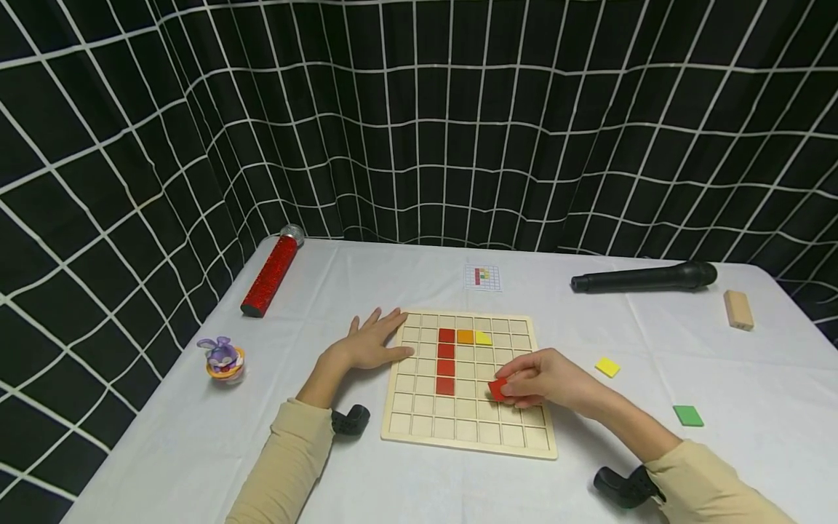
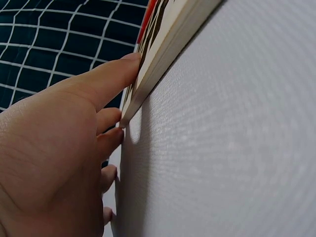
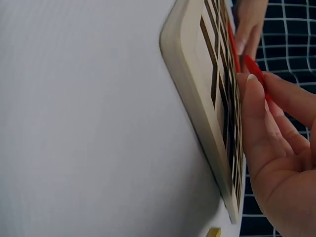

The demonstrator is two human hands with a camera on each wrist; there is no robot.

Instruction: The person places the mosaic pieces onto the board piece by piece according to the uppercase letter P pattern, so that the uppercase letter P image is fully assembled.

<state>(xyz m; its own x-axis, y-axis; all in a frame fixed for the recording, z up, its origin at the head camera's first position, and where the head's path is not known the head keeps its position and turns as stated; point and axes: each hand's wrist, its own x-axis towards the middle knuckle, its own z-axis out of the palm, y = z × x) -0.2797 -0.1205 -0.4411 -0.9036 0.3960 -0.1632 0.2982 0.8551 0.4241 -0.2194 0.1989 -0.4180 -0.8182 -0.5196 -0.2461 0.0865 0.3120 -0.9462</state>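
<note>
A pale wooden grid board [image 1: 419, 424] lies on the white table. Along one column sit several red square tiles [image 1: 445, 367], with an orange tile [image 1: 465, 337] and a yellow tile [image 1: 483, 338] beside the top one. My right hand [image 1: 550, 380] pinches a loose red tile [image 1: 496, 391] between thumb and fingers, close over the board's right half. In the right wrist view this red tile [image 3: 254, 71] is tilted. My left hand [image 1: 368, 345], fingers spread, rests at the board's left edge; its thumb [image 2: 116, 74] touches the rim.
Behind the board lies a small card [image 1: 482, 277] printed with a coloured grid pattern. To the right are a yellow tile [image 1: 607, 367], a green tile [image 1: 688, 415], a black microphone [image 1: 644, 279] and a wooden block [image 1: 738, 310]. A red microphone [image 1: 271, 275] and a purple toy [image 1: 225, 360] stand left.
</note>
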